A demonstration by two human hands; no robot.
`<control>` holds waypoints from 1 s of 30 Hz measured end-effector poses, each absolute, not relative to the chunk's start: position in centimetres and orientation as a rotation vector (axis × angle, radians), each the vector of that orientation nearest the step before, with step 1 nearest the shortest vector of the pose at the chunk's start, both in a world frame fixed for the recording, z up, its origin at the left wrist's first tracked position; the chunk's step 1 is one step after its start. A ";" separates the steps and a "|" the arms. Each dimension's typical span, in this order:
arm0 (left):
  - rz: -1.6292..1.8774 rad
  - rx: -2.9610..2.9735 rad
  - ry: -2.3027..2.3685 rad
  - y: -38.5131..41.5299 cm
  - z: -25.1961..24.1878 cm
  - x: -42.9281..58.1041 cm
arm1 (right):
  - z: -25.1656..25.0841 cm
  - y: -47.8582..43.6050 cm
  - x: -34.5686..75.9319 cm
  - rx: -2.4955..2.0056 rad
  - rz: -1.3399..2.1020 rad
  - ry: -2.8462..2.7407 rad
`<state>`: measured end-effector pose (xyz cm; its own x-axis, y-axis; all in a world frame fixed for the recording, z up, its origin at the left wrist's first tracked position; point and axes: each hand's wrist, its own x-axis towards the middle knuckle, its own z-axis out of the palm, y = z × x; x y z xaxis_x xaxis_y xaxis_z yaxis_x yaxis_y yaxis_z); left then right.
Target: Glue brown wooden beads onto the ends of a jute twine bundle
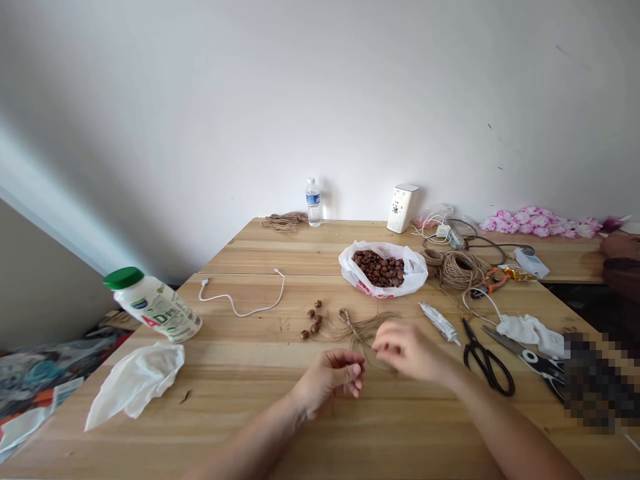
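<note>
My left hand [336,381] is over the wooden table with its fingers curled and thumb against them; whatever it holds, if anything, is too small to make out. To its right my right hand [403,348] is raised slightly, fingers bent together and blurred, their tips partly hidden. Just beyond both hands lies a bundle of thin brown twine [363,328] with a braided loop at its upper end. Several round brown beads [315,328] sit left of the loop. Behind the twine, a white plastic bag [417,270] stands open, full of brown beads [379,269].
Twine coils [461,269], a glue tube [440,323], black scissors [487,360] and larger scissors [530,358] lie right. A white bottle [163,310], crumpled tissue [137,380] and white cable [243,313] are left. A water bottle [313,203] stands behind. Another person's arm [620,267] shows far right.
</note>
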<state>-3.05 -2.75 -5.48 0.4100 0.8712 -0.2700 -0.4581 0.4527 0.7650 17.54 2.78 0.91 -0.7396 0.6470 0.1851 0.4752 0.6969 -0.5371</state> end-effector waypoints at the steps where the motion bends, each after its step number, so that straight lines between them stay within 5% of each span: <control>1: 0.982 0.611 0.722 -2.6 -5.4 -3.2 | 1.1 4.0 18.8 -1.101 0.487 -2.486; 5: 1.125 0.519 0.713 -2.2 -5.2 -3.7 | 0.6 8.1 23.9 -2.103 -0.055 -2.289; 12: 1.074 0.525 0.678 -2.5 -4.8 -3.5 | -0.7 9.5 25.9 -2.195 0.213 -2.226; 19: 1.033 0.546 0.633 -2.7 -5.3 -3.0 | 1.8 5.0 18.9 -0.658 1.484 -1.290; 30: 1.028 0.582 0.646 -2.6 -5.9 -2.9 | 2.2 3.7 10.0 -0.247 1.866 -1.012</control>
